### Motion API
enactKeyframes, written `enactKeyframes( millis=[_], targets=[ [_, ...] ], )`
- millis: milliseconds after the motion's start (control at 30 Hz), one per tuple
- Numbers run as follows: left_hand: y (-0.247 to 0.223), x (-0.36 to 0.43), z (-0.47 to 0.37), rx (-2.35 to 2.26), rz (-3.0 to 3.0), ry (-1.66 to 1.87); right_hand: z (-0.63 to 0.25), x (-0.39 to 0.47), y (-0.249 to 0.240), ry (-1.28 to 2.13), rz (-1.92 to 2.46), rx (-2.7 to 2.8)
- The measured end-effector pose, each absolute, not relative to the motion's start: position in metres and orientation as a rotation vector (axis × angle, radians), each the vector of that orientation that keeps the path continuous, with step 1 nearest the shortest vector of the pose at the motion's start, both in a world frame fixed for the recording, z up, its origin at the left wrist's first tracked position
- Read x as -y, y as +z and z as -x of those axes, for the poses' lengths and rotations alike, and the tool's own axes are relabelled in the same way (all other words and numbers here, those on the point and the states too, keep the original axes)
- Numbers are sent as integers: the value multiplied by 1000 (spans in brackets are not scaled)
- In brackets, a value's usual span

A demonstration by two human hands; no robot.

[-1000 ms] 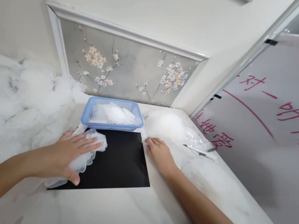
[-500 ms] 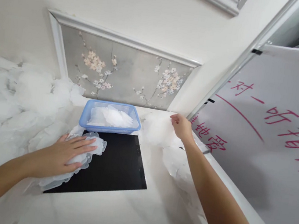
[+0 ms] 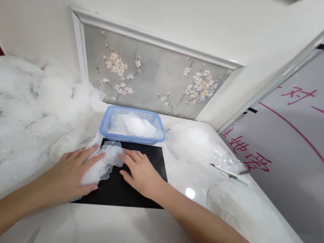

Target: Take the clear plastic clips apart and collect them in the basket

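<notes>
In the head view, the left hand (image 3: 71, 175) lay spread, its fingers parted and pressing on the translucent white pieces (image 3: 95, 170) at the left part of the black sheet (image 3: 129, 185). The right hand (image 3: 144, 175) was over the sheet, fingers half-bent at the pieces' right edge; whether they pinched one, the view could not tell. The blue basket (image 3: 132, 138), holding more pieces, stood just beyond the sheet on the white surface (image 3: 98, 229).

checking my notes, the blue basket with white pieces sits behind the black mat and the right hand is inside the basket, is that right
Not quite: the head view shows the right hand over the black mat, not inside the basket. The blue basket with white pieces does sit behind the mat.
</notes>
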State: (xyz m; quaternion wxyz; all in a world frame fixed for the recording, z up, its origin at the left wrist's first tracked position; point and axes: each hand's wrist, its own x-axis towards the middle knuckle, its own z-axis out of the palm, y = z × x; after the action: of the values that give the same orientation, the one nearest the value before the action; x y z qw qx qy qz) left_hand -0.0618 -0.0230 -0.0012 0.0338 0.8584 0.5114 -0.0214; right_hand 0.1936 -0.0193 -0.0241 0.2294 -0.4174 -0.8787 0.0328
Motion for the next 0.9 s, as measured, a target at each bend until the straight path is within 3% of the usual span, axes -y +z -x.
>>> enactKeyframes(
  millis=[133,333,567,733,900],
  targets=[
    [14,24,65,-1644,-2532,-181,-173,3,-36,-15,1087,2578],
    [22,21,74,-1660,-2591,-203,-222,14,-37,-85,931,2473],
    [3,10,32,-1469,-2968,267,-260,36,-54,413,1143,2034],
    [-11,-11,-2,-1354,-2897,276,-257,37,-58,741,1220,1760],
    [-18,-24,-10,-1278,-2757,351,-259,35,-57,845,1184,1731]
  ],
)
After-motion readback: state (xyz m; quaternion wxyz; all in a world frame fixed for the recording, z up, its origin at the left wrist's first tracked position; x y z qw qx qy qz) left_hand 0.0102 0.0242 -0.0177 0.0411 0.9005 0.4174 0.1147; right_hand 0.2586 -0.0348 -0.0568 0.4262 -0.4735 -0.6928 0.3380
